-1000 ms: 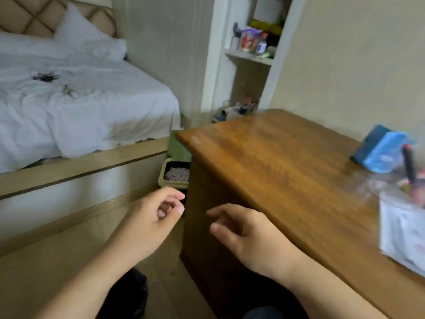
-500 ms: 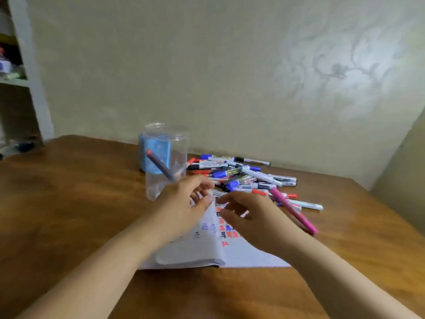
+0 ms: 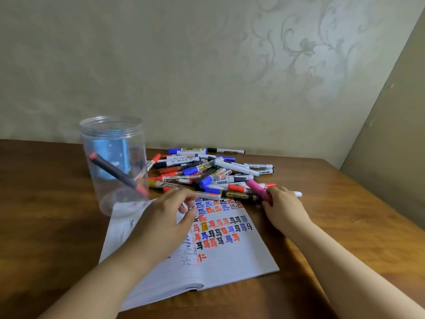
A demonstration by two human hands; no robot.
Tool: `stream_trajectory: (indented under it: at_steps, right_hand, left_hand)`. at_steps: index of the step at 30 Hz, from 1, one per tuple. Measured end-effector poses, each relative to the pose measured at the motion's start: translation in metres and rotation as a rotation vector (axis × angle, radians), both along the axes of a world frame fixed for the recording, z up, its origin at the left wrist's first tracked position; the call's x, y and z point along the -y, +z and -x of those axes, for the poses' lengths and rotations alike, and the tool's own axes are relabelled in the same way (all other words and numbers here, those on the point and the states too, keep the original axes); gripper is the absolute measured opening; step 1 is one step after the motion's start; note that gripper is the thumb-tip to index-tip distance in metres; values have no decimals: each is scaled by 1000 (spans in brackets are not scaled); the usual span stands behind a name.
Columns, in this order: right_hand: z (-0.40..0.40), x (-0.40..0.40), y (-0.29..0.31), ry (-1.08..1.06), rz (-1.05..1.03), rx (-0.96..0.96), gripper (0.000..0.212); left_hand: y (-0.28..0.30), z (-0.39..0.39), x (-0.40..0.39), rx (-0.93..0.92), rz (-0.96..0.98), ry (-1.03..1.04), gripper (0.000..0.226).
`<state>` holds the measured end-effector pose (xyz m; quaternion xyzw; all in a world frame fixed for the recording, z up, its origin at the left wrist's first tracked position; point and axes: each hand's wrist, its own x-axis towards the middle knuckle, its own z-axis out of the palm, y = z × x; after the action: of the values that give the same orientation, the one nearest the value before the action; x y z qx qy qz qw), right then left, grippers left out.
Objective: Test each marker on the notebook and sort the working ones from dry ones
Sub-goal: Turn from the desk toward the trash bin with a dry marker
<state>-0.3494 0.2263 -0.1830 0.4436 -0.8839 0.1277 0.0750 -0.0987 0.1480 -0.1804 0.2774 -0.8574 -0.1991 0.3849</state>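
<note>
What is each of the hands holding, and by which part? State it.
The right hand grips the pink marker at its near end. The left hand holds nothing, hovering over the notebook.

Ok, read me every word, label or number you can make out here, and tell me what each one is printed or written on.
"MARKER": gold-capped marker at the pile's near left edge; the smaller line under it is blurred.
"WHITEBOARD", only roughly: white marker at the back.
"马", handwritten many times in red, blue and black: notebook page.
"匹", handwritten, in the upper rows there.
Other marker labels, barcode digits and faint pencil writing: too small or blurred.
</note>
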Motion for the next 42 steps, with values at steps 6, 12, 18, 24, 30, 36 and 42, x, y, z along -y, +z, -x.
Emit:
stream_trajectory:
  at_steps: [6, 12, 18, 24, 30, 36, 42]
  right_hand:
    - [-31, -4, 13, 192, 108, 1, 21]
    - [-90, -17, 3, 601, 58, -155, 28]
    - [-102, -27, -11, 645, 150, -214, 27]
    - [-106, -25, -17, 699, 138, -204, 26]
    - [-101, -30, -14, 764, 101, -18, 48]
    - [-100, -33, -11, 777, 132, -31, 49]
    - [-101, -37, -7, 764, 143, -28, 47]
  left_hand:
    - [3, -2, -1, 45, 143, -33, 23]
    - [-3, -2, 0, 329, 379, -120, 39]
    - [-6, -2, -6, 425, 218, -183, 67]
    - [-8, 0, -6, 440, 130, -258, 24]
    - [-7, -1, -6, 449, 17, -366, 12]
    - [-6, -1, -7, 422, -8, -377, 20]
    - [-4, -1, -9, 403, -25, -369, 13]
